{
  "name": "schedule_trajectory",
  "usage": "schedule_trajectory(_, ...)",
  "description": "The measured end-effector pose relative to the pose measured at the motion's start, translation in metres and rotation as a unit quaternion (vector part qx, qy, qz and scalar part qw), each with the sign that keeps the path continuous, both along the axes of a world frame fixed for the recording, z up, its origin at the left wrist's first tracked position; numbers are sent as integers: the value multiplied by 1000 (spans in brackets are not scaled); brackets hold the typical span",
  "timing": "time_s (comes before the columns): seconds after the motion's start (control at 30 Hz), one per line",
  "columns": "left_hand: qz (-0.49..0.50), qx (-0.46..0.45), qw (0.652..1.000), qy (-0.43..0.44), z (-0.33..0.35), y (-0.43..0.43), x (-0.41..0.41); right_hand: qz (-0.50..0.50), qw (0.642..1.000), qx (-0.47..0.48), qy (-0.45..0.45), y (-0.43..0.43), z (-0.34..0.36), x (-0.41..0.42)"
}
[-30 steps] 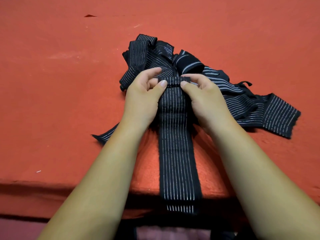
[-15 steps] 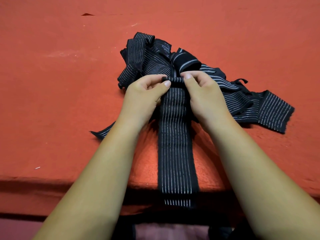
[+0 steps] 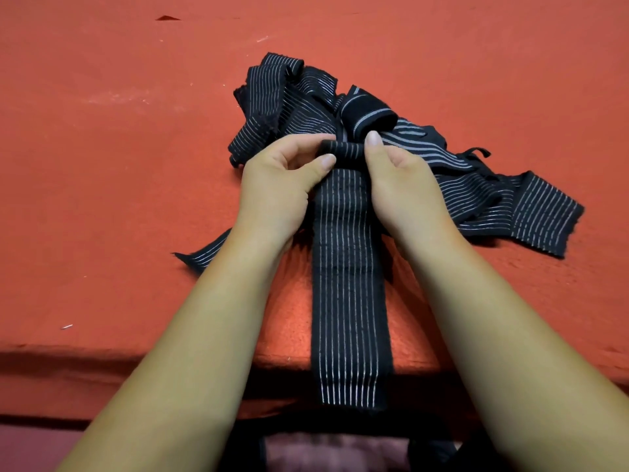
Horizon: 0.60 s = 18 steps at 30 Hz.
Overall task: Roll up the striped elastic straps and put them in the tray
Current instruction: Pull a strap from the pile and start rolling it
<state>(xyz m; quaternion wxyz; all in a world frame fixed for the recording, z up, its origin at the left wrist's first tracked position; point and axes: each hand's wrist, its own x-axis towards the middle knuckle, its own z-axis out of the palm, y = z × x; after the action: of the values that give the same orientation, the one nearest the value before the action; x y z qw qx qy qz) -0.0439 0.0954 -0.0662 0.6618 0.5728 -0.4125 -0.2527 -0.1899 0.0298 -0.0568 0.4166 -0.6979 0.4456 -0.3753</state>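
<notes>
1. Status: the working strap (image 3: 347,284) lies flat on the red table (image 3: 102,199), running from the hands toward 6 o'clock, and its free end hangs over the near table edge.

2. Change: one second ago the far end was a flat fold under both thumbs. It has now been turned over into a small tight roll (image 3: 343,152), and the hanging end sits slightly higher on the table edge. Rolling has therefore started, and most of the strap length remains unrolled.

3. Grip: the left hand (image 3: 275,189) pinches the roll's 9 o'clock end between thumb and curled fingers. The right hand (image 3: 405,189) pinches the 3 o'clock end, thumb tip raised on top. The fingers behind the roll are hidden.

4. Remaining stock: the strap pile (image 3: 292,103) lies tangled from 12 to 3 o'clock of the hands, touching the roll's far side.

5. The tray is not in view.

6. Caution: the elastic is likely to spring open if either pinch slackens, so maintain even pressure at both ends
</notes>
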Motion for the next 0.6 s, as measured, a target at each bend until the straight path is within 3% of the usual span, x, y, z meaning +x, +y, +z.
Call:
schedule_trajectory(0.2, -5, 19, 1000, 19, -1, -1, 1, -14, 997, 64, -49, 1, 3, 2)
schedule_trajectory(0.4, 7, 61, 995, -81, 3, 5, -8, -10, 998, 12, -53, 5, 7, 3)
schedule_trajectory(0.6, -4, 69, 995, -66, 5, 7, -14, 12, 998, -15, -57, 7, 4, 4)
